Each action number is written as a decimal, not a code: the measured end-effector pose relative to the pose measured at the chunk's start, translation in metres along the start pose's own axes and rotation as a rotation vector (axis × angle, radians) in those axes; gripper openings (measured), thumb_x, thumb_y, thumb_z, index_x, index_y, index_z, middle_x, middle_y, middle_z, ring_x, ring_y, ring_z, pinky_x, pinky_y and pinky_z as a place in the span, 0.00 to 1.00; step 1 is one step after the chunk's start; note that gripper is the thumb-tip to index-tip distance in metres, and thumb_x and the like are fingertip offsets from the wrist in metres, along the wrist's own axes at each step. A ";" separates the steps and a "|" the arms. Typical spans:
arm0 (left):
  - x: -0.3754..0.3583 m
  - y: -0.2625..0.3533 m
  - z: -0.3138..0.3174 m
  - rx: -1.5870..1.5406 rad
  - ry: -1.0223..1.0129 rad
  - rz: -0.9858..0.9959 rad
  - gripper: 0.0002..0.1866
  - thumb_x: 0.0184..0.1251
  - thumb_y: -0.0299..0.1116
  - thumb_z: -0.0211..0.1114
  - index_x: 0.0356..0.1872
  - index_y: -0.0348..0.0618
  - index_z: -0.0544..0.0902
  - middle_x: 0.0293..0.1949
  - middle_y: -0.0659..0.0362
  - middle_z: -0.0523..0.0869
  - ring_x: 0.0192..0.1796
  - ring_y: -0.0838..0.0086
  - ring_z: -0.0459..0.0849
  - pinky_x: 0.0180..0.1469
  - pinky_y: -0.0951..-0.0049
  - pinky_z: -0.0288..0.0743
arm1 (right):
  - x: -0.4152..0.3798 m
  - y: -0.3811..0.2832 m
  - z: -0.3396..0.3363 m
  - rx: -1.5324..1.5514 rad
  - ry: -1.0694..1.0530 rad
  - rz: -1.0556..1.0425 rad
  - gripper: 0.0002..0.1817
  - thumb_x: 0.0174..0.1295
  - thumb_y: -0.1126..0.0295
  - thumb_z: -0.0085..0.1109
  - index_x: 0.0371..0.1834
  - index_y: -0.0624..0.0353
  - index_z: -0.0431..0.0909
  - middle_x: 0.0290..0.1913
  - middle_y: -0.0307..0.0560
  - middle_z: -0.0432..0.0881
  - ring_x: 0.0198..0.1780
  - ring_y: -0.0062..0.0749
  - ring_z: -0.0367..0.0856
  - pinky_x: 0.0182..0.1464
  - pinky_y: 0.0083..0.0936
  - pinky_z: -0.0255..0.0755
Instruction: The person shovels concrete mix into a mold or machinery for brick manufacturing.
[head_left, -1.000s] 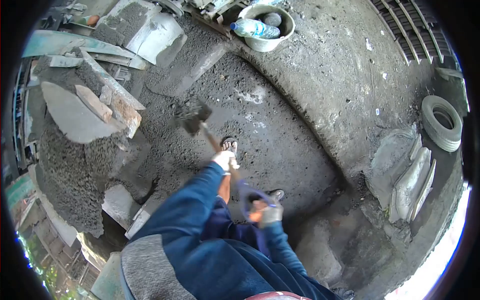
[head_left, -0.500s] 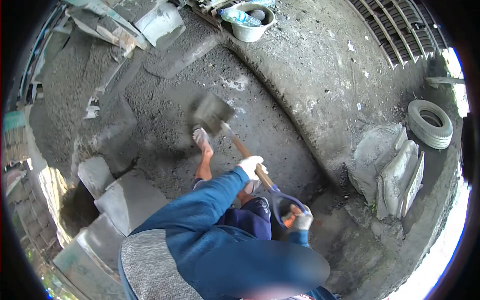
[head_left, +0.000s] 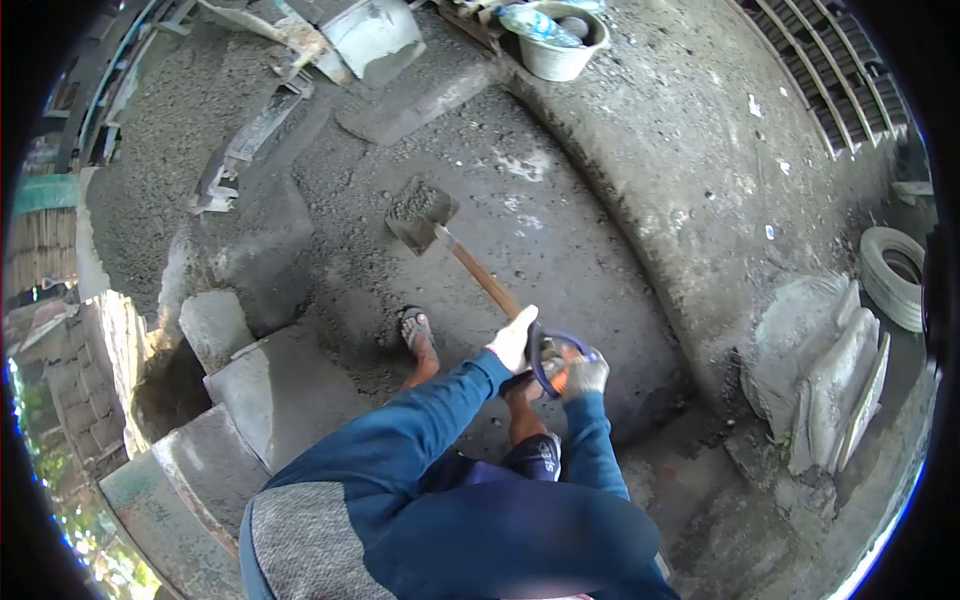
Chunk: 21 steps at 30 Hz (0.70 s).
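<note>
Now shovel [head_left: 480,275] farther from left foot [head_left: 416,328]

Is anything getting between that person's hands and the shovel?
Nothing visible except what look like gloves. The left hand grips the shaft of the shovel, and the right hand holds its purple handle loop.

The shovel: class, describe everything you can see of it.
The shovel has a squarish grey blade bearing grey grit, a brown, wooden-looking shaft and a blue-purple loop handle. It slants, blade ahead, over the floor; whether it touches is unclear. The left hand grips the shaft near the handle; the right hand holds the handle.
</note>
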<state>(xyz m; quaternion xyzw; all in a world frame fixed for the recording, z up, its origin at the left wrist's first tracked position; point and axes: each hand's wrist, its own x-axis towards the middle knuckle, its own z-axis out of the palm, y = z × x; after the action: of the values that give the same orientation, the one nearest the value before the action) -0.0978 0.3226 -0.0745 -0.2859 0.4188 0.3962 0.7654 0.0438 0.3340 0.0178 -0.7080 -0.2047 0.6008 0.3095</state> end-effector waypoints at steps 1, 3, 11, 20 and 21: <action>0.009 0.028 -0.023 0.117 0.011 0.101 0.26 0.70 0.59 0.62 0.41 0.40 0.81 0.38 0.52 0.85 0.39 0.63 0.85 0.40 0.57 0.83 | 0.005 -0.003 0.044 0.044 -0.025 0.014 0.04 0.57 0.76 0.67 0.29 0.60 0.80 0.22 0.36 0.76 0.21 0.23 0.72 0.24 0.24 0.66; -0.031 0.102 -0.035 0.591 0.233 0.362 0.29 0.72 0.62 0.55 0.40 0.41 0.83 0.35 0.54 0.87 0.36 0.65 0.86 0.39 0.62 0.83 | 0.001 0.006 0.125 0.196 -0.110 0.076 0.05 0.60 0.73 0.64 0.29 0.62 0.80 0.22 0.40 0.78 0.20 0.27 0.74 0.23 0.27 0.68; -0.107 0.328 -0.168 0.437 0.385 0.552 0.21 0.72 0.56 0.59 0.41 0.47 0.82 0.35 0.57 0.86 0.31 0.70 0.86 0.34 0.63 0.83 | 0.061 0.167 0.437 0.372 -0.067 0.050 0.08 0.58 0.77 0.66 0.38 0.59 0.78 0.22 0.37 0.74 0.20 0.27 0.73 0.22 0.26 0.67; -0.097 0.218 -0.291 0.426 0.505 0.208 0.22 0.69 0.57 0.64 0.43 0.47 0.80 0.26 0.58 0.85 0.25 0.65 0.86 0.32 0.60 0.85 | 0.145 0.296 0.207 0.321 -0.366 0.284 0.07 0.67 0.69 0.61 0.43 0.60 0.78 0.33 0.45 0.81 0.33 0.36 0.82 0.37 0.37 0.80; -0.081 0.211 -0.290 0.385 0.484 0.180 0.23 0.68 0.58 0.64 0.43 0.47 0.80 0.26 0.58 0.85 0.25 0.65 0.86 0.32 0.60 0.84 | 0.146 0.313 0.186 0.041 -0.467 0.097 0.09 0.68 0.65 0.60 0.41 0.60 0.77 0.35 0.44 0.82 0.34 0.36 0.82 0.39 0.36 0.81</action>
<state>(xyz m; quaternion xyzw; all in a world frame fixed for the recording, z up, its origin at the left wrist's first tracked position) -0.4234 0.1795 -0.1676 -0.1836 0.6795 0.2965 0.6455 -0.1351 0.2395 -0.3179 -0.5525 -0.2242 0.7665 0.2386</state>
